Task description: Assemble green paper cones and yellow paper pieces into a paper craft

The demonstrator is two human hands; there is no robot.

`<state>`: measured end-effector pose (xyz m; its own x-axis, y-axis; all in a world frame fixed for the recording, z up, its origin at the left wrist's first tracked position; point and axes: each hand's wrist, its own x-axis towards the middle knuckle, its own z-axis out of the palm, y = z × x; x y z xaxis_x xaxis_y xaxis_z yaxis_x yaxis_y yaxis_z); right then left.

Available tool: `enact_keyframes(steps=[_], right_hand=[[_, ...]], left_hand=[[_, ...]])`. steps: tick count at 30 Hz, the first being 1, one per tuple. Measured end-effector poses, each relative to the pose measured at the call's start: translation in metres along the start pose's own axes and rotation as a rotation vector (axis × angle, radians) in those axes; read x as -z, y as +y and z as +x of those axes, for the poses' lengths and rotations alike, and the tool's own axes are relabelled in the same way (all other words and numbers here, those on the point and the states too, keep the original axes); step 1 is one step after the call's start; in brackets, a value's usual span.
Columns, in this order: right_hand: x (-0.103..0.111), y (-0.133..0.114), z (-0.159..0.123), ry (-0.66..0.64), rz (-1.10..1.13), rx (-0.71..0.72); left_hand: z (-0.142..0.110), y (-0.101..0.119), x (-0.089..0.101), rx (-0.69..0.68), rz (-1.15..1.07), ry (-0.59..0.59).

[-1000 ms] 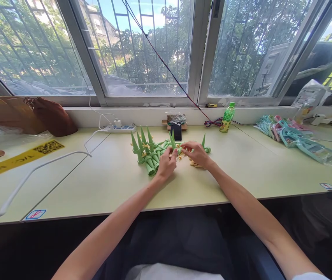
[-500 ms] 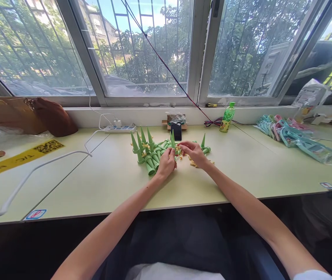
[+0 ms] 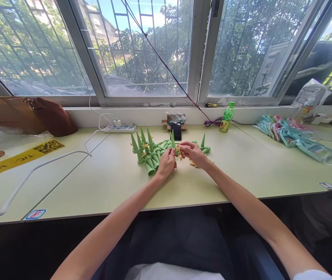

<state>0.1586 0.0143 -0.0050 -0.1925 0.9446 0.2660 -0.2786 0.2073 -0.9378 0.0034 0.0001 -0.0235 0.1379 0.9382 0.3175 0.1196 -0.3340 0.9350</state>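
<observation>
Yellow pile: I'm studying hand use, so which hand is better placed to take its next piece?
Probably the right hand: it is nearer the yellow pile, while the left hand holds a green cone.

Beside the left hand (image 3: 166, 162), green cones (image 3: 150, 140) look smooth, matt plastic; below the right hand (image 3: 195, 154), the desk (image 3: 201, 186) has a satin sheen; beyond it, a glossy plastic bottle (image 3: 227, 118).

Bright daylight through windows (image 3: 148, 54); shadow under table (image 3: 104, 186)
</observation>
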Motion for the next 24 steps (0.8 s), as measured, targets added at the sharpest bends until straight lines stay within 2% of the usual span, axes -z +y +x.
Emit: enact_keyframes(steps=[13,24], right_hand=[[0.0021,-0.0005,-0.0006,-0.017,-0.013,-0.021],[0.0031,-0.0029,-0.0018,-0.001,-0.058,-0.003]], left_hand=[[-0.0003,0.0006,0.0,-0.025,0.073,-0.013],[-0.0025,0.0028,0.0003,-0.011,0.023,-0.012]])
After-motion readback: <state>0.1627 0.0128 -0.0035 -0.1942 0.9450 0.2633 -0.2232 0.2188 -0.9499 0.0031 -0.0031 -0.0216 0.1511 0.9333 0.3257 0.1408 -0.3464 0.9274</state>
